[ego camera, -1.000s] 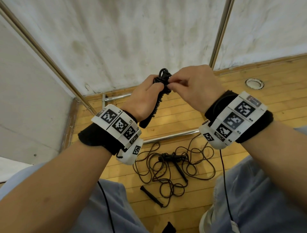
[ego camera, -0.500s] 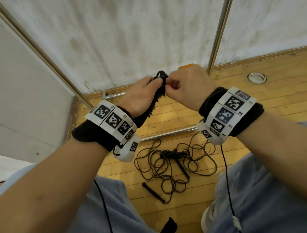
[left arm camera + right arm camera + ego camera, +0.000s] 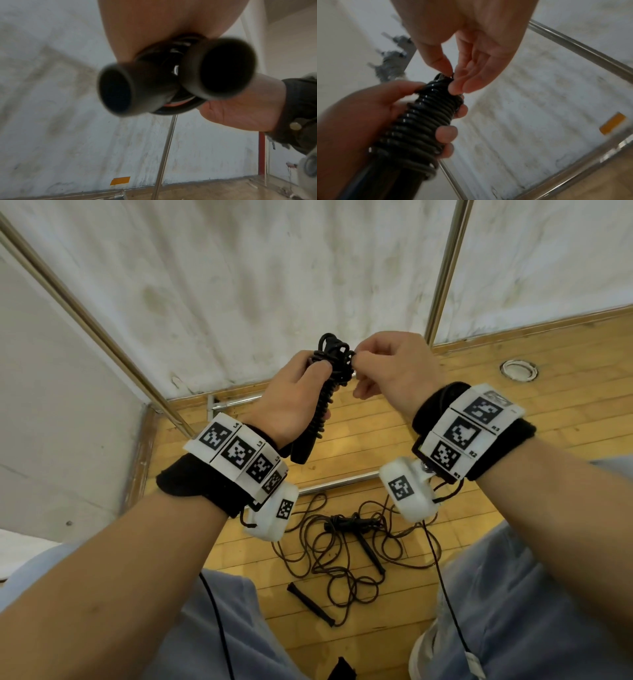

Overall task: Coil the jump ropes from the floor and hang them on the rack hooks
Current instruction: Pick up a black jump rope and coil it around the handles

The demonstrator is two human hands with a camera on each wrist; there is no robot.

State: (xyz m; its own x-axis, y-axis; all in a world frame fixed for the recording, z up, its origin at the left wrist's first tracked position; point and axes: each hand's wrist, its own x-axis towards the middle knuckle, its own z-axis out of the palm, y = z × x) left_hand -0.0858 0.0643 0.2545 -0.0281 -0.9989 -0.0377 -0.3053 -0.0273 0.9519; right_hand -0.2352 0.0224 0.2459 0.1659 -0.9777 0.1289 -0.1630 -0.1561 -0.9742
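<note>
A black jump rope [image 3: 327,395] is wound in tight coils round its two handles [image 3: 171,79]. My left hand [image 3: 294,398] grips this bundle [image 3: 419,124] upright at chest height. My right hand [image 3: 394,368] pinches the rope's end at the top of the coil [image 3: 452,79] between thumb and fingertips. More black jump ropes [image 3: 346,546] lie tangled on the wooden floor below my wrists, with loose handles [image 3: 308,604] among them.
Metal rack poles [image 3: 445,268] rise against the white wall [image 3: 257,285], with a low rail [image 3: 339,482] near the floor. A round floor fitting [image 3: 519,369] sits at the right. My knees [image 3: 513,594] flank the tangle.
Both hands stayed together at the coil's top; the right wrist rolled so its camera housing now shows below. The right hand's fingers shifted on the rope end.
</note>
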